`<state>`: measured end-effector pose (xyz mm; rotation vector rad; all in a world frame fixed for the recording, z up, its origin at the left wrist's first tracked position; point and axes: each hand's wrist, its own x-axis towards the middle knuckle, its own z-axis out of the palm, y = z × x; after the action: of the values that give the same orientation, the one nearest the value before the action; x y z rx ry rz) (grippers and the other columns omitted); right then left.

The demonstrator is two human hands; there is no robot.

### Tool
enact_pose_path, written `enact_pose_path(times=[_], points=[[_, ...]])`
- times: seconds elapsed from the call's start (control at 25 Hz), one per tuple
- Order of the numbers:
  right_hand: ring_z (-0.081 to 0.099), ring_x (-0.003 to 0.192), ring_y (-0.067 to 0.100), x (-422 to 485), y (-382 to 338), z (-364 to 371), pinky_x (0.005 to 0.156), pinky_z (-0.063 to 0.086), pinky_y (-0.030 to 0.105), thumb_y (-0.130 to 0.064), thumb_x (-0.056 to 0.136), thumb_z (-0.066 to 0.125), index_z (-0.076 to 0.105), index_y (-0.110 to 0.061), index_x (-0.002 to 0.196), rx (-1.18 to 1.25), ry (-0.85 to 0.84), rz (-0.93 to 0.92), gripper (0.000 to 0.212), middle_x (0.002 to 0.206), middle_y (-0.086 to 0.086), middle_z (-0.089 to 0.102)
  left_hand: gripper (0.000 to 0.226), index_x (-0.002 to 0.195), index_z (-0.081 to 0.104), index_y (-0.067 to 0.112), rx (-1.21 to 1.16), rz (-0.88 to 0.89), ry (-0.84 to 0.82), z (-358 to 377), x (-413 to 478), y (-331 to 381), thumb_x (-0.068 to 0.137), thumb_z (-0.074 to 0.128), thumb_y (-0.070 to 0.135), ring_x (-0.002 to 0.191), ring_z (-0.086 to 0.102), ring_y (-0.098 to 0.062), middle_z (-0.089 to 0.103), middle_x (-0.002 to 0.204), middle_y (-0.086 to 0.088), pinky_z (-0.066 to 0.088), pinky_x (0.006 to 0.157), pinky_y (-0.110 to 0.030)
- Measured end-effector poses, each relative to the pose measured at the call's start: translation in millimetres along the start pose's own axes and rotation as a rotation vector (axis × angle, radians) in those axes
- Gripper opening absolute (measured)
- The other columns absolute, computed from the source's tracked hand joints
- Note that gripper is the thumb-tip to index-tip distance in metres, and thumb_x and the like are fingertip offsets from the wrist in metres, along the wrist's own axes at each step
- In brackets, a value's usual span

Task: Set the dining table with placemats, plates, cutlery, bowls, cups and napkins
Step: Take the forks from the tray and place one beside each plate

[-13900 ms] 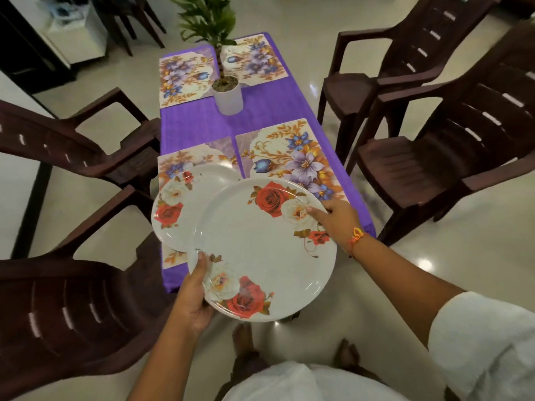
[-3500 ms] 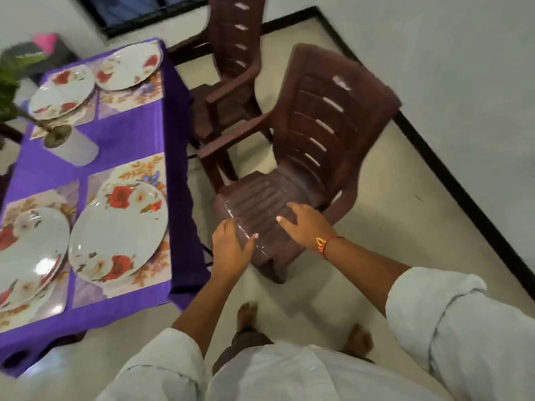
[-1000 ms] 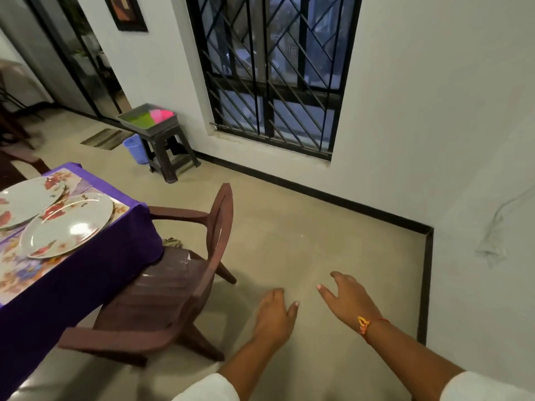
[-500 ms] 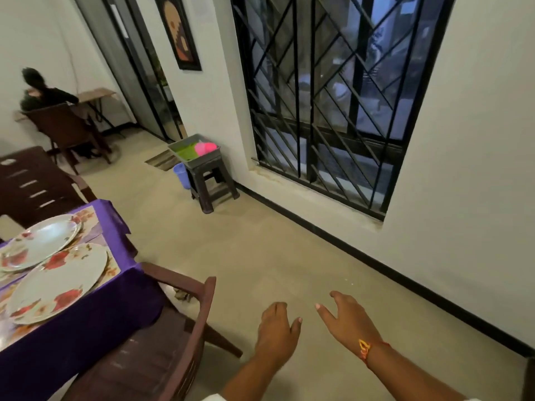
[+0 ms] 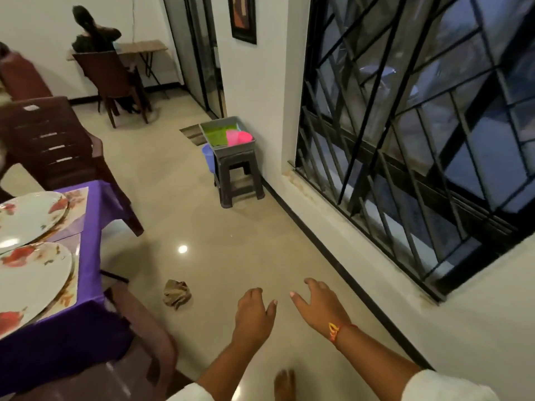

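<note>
The dining table [image 5: 92,215] with its purple cloth fills the left edge. Two white plates with red roses lie on floral placemats there: a far plate [image 5: 27,217] and a near plate [image 5: 29,282]. My left hand [image 5: 253,316] and my right hand [image 5: 318,305] hang side by side over the bare floor, fingers loosely spread, holding nothing. Ahead by the wall, a grey tray [image 5: 225,147] rests on a dark stool [image 5: 238,178] and holds pink cups [image 5: 238,137] and something green. A blue cup [image 5: 208,156] sits behind the stool.
A brown chair [image 5: 136,342] stands tucked at the table's near side, another [image 5: 58,143] at its far end. A crumpled brown rag [image 5: 176,293] lies on the floor. A barred window [image 5: 419,125] runs along the right wall. A person [image 5: 95,36] sits at a far desk.
I have walked forward past the table's corner toward the stool, which is closer and more central. Both hands stay empty and low in front of me.
</note>
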<state>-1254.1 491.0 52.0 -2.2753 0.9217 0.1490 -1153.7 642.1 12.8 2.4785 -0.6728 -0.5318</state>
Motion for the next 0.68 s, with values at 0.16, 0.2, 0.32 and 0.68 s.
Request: enact_pose_path(times=[0.16, 0.2, 0.32, 0.68], points=[[0.047, 0.134, 0.027, 110.3, -31.4, -35.7, 0.105, 0.048, 0.041, -0.066, 0.095, 0.045, 0.039, -0.023, 0.15, -0.074, -0.033, -0.028, 0.07, 0.151, 0.006, 0.044, 0.058, 0.146, 0.041, 0.009, -0.037, -0.075, -0.005, -26.9, 102.4, 12.1, 0.103, 0.047, 0.047, 0.137, 0.04, -0.026, 0.047, 0.146, -0.008, 0.035, 0.11, -0.033], [0.048, 0.133, 0.028, 138.1, -43.0, -44.7, 0.105, 0.048, 0.042, -0.066, 0.095, 0.045, 0.039, -0.023, 0.15, -0.069, -0.023, -0.037, 0.07, 0.15, 0.006, 0.045, 0.058, 0.147, 0.04, 0.009, -0.046, -0.081, 0.001, -36.7, 126.6, 16.6, 0.103, 0.047, 0.047, 0.137, 0.04, -0.026, 0.046, 0.146, -0.008, 0.035, 0.11, -0.034], [0.049, 0.13, 0.03, 214.5, -77.5, -61.7, 0.103, 0.048, 0.042, -0.065, 0.094, 0.046, 0.042, -0.022, 0.147, -0.006, -0.025, -0.049, 0.068, 0.147, 0.008, 0.046, 0.059, 0.147, 0.04, 0.008, -0.049, -0.087, 0.02, -66.1, 196.1, 26.7, 0.103, 0.047, 0.046, 0.138, 0.039, -0.027, 0.046, 0.147, -0.009, 0.034, 0.112, -0.035], [0.05, 0.13, 0.032, 472.1, -150.5, -84.4, 0.103, 0.049, 0.044, -0.062, 0.095, 0.049, 0.042, -0.018, 0.148, 0.065, -0.098, -0.086, 0.069, 0.147, 0.011, 0.046, 0.06, 0.147, 0.039, 0.007, -0.014, -0.18, 0.012, -125.6, 436.3, 36.1, 0.103, 0.047, 0.046, 0.14, 0.036, -0.029, 0.043, 0.15, -0.011, 0.035, 0.112, -0.04]])
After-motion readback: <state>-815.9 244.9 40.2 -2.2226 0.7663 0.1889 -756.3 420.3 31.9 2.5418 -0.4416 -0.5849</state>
